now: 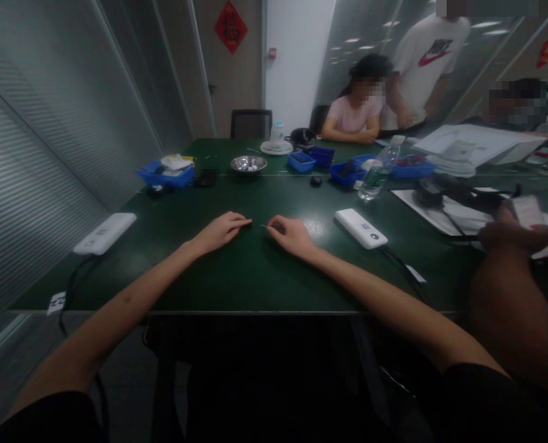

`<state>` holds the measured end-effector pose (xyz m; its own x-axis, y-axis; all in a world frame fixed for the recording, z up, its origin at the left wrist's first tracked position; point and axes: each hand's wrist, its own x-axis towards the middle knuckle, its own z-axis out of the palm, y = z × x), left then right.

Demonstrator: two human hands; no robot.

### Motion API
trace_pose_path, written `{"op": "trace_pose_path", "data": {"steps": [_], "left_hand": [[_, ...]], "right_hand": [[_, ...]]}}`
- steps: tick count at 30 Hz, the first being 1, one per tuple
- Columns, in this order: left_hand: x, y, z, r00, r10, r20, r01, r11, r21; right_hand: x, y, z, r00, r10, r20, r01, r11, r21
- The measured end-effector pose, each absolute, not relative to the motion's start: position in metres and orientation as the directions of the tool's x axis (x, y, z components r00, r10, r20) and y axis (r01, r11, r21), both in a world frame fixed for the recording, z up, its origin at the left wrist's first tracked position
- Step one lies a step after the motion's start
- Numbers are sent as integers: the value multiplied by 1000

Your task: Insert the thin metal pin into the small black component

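Green counter lying below; right hand pinching thin strip in fingers; left hand pointing toward it, cannot tell if grasping; light pinching probably helping.

Thin pale piece in your right grip, your black sleeves, dark green tabletop, white power banks with black cables, blue tray, silver bowl, green-labelled clear bottle, red wall diamond with black character, pink shirt

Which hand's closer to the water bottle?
Right. The right hand is left of the water bottle and closer to the camera; the left hand is farther left, beyond the right.
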<state>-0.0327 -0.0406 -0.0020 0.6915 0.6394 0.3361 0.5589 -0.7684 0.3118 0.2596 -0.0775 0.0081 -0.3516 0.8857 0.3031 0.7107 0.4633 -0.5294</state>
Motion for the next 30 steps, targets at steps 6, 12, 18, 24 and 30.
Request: {"op": "trace_pose_path", "data": {"steps": [6,12,18,24,30], "left_hand": [[-30,-46,-1,690,625,365,495,-776,392],[-28,-46,0,669,648,364,468,-748,471],[-26,-46,-2,656,682,324,436,-693,575],[-23,-49,4,654,706,270,417,-635,650],[-24,-47,8,685,714,146,374,-516,771]], "right_hand": [[259,-80,7,-458,817,350,637,577,-511],[259,-81,7,-508,787,350,624,617,-480],[260,-82,8,-581,734,353,587,678,-443],[259,-84,6,-630,686,365,562,727,-395],[258,-87,7,-612,686,393,577,727,-371]]}}
